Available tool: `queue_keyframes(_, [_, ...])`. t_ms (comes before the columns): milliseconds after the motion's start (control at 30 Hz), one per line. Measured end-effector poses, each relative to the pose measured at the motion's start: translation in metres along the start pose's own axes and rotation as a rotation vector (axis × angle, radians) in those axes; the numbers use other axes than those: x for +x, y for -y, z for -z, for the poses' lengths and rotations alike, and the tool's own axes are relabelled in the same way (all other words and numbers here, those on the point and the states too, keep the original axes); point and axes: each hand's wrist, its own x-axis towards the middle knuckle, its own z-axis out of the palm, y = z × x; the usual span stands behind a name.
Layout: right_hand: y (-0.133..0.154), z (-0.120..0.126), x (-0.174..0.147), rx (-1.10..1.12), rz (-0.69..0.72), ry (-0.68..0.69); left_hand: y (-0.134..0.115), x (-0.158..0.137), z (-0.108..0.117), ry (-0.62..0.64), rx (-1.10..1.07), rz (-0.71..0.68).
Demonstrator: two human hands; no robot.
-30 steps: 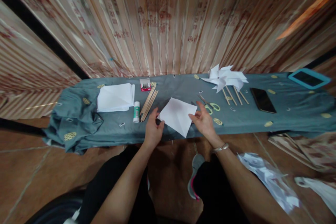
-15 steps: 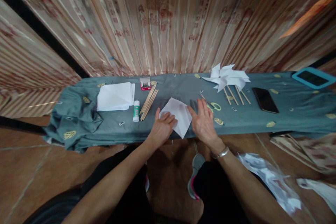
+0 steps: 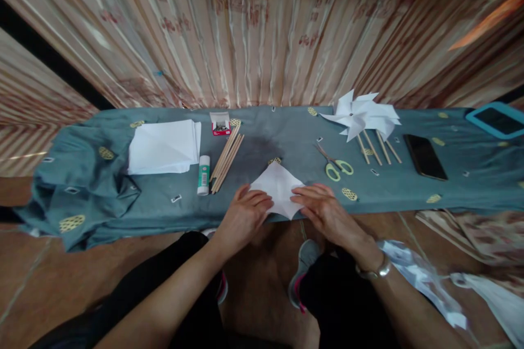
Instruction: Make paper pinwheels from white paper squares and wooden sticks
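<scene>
A white square sheet of paper point(image 3: 279, 185) sits cornerwise in front of me at the near edge of the cloth-covered table. My left hand point(image 3: 248, 210) grips its left corner, fingers on top and the thumb behind. At the opposite corner my right hand point(image 3: 321, 204) pinches the paper too. Between the hands the sheet bows slightly. Right of it lie scissors point(image 3: 336, 166) with yellow-green handles, blades spread a little. To the left are a bundle of wooden sticks point(image 3: 227, 158) and an upright-labelled glue stick point(image 3: 203, 175).
A stack of white paper point(image 3: 164, 147) lies at the left, near a small red box point(image 3: 221, 124) of metal bits. Several paper pinwheels point(image 3: 364, 114) on sticks, a black phone point(image 3: 426, 157) and a blue-framed tablet point(image 3: 501, 120) are at the right. A curtain point(image 3: 262, 38) hangs behind the teal tablecloth point(image 3: 282, 131).
My right hand has gone from spread fingers beside the paper to pinching its right corner. The left hand has shifted to the left corner. The view has moved nearer.
</scene>
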Motion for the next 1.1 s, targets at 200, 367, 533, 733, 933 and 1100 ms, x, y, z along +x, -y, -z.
queue_keyframes(200, [-0.006,-0.004,0.009,0.318,-0.251,-0.068,0.014,0.010,0.009,-0.037,-0.204,0.181])
queue_keyframes(367, [-0.003,-0.006,0.018,0.327,-0.459,-0.081,0.020,0.019,0.009,-0.034,-0.225,0.280])
queue_keyframes(533, [-0.002,-0.006,0.025,0.289,-0.509,-0.091,0.022,0.026,0.010,-0.031,-0.262,0.354])
queue_keyframes(733, [-0.002,-0.009,0.028,0.267,-0.576,-0.104,0.025,0.032,0.011,-0.008,-0.196,0.405])
queue_keyframes(933, [-0.002,-0.011,0.031,0.192,-0.589,-0.163,0.027,0.041,0.011,0.073,-0.049,0.388])
queue_keyframes(1100, [-0.003,-0.012,0.031,0.164,-0.612,-0.171,0.027,0.044,0.011,0.093,0.000,0.381])
